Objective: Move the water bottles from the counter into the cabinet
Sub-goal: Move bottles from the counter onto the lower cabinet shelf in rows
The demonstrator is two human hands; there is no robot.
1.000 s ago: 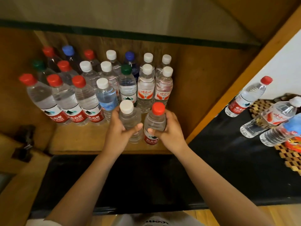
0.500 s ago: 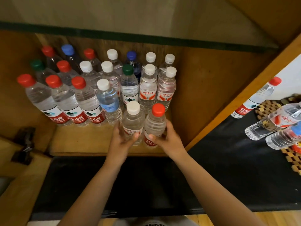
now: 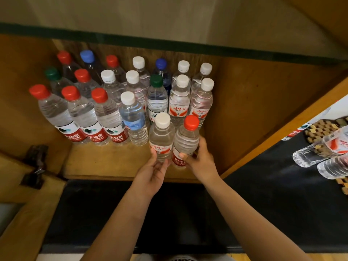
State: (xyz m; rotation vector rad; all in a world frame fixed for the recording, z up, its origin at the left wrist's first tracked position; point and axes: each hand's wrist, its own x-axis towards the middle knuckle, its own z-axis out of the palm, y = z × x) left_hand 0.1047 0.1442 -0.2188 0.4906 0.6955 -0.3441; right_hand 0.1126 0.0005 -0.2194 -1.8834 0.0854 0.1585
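Observation:
Several water bottles with red, white, blue and green caps stand in rows on the wooden cabinet shelf. At the front of the rows stand a white-capped bottle and, touching it on the right, a red-capped bottle. My left hand holds the white-capped bottle low down, with a finger on its left and the thumb on its right. My right hand grips the red-capped bottle, thumb on its red label and fingers round its right side.
The black counter runs below and to the right of the cabinet. Two clear bottles stand on a woven mat at the right edge. The cabinet's wooden side panel separates them from the shelf. A dark hinge sits at the left.
Both hands have pushed the two bottles deeper onto the shelf, up against the rows. My hands have slid down from the bottles' middles to their lower parts.

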